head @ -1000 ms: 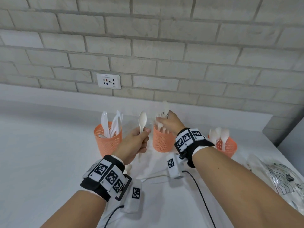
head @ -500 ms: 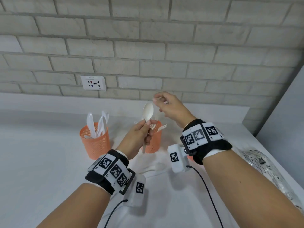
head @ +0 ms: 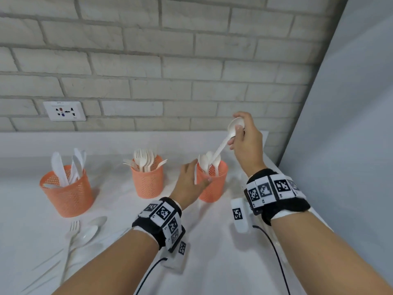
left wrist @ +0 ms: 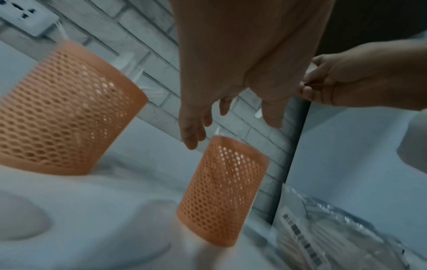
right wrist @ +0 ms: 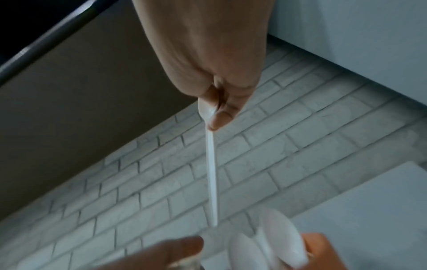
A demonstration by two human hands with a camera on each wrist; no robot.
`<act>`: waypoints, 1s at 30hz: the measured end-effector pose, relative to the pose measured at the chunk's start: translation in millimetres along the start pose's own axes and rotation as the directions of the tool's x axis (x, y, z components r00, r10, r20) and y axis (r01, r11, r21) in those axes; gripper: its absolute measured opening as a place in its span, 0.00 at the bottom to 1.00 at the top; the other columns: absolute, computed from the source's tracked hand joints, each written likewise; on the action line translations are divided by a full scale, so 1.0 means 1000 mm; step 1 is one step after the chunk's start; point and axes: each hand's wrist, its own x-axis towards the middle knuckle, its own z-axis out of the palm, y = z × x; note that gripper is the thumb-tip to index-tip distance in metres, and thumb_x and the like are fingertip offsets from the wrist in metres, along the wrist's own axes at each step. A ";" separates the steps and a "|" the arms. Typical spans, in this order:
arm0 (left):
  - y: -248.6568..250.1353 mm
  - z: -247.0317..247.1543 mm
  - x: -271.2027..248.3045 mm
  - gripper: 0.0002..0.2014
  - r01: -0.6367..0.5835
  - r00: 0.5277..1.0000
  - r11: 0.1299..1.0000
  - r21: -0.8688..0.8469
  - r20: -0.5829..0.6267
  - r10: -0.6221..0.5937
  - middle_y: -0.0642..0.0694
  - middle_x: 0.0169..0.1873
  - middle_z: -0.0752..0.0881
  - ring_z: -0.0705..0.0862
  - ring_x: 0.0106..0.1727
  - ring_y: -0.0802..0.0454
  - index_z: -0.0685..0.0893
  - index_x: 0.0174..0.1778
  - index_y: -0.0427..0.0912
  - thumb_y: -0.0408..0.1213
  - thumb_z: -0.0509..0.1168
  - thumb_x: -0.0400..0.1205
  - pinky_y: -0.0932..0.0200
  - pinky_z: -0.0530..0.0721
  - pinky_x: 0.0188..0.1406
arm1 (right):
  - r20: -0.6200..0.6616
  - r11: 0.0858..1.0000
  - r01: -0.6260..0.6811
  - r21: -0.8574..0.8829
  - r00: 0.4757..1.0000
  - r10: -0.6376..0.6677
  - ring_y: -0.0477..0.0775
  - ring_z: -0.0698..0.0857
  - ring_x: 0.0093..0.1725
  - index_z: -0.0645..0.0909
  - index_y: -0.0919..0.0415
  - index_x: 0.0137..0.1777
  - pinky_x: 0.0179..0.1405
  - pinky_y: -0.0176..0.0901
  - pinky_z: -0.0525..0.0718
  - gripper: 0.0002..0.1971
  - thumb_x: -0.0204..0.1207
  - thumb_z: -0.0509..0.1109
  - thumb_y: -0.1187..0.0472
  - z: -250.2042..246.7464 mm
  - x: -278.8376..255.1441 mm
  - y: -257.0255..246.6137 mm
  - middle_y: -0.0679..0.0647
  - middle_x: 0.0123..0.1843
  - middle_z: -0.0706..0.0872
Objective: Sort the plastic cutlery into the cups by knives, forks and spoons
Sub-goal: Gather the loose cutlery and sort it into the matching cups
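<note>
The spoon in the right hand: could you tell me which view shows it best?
The head view: the whole spoon, bowl up, handle entering the right-most cup. The right wrist view shows mainly its handle; the left wrist view barely shows it.

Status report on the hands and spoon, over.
Right hand pinches spoon above spoon cup. Left hand open beside cup. Nothing blocking.

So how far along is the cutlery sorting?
Mostly done: knives stand in the left cup, forks in the middle cup, spoons in the right cup. The right hand is lowering a spoon there. A fork and two loose spoons remain on the table.
</note>
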 end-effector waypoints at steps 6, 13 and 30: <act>-0.004 0.021 0.005 0.32 0.033 0.999 0.999 -0.011 -0.021 -0.033 0.41 0.71 0.65 0.73 0.69 0.45 0.58 0.80 0.42 0.41 0.64 0.81 0.60 0.69 0.66 | 0.252 0.980 -0.047 -0.191 0.963 0.095 0.53 0.77 0.39 0.78 0.60 0.62 0.35 0.36 0.70 0.19 0.80 0.52 0.73 0.016 -0.022 0.054 0.52 0.36 0.77; -0.003 -0.007 -0.015 0.26 0.037 0.996 0.994 0.103 -0.088 -0.028 0.44 0.70 0.68 0.75 0.66 0.47 0.67 0.76 0.46 0.39 0.65 0.81 0.60 0.72 0.65 | 0.224 0.909 0.100 -0.405 0.975 -0.007 0.59 0.71 0.63 0.73 0.60 0.72 0.62 0.49 0.70 0.20 0.79 0.60 0.67 0.025 -0.028 0.035 0.60 0.63 0.75; -0.117 -0.199 -0.147 0.28 0.642 0.648 0.391 0.659 -0.195 -0.736 0.38 0.58 0.84 0.81 0.55 0.44 0.79 0.61 0.31 0.55 0.59 0.81 0.56 0.76 0.52 | 0.898 0.855 0.297 -0.425 0.251 0.360 0.53 0.79 0.30 0.80 0.72 0.55 0.29 0.39 0.78 0.11 0.78 0.58 0.72 0.135 -0.125 -0.037 0.65 0.45 0.86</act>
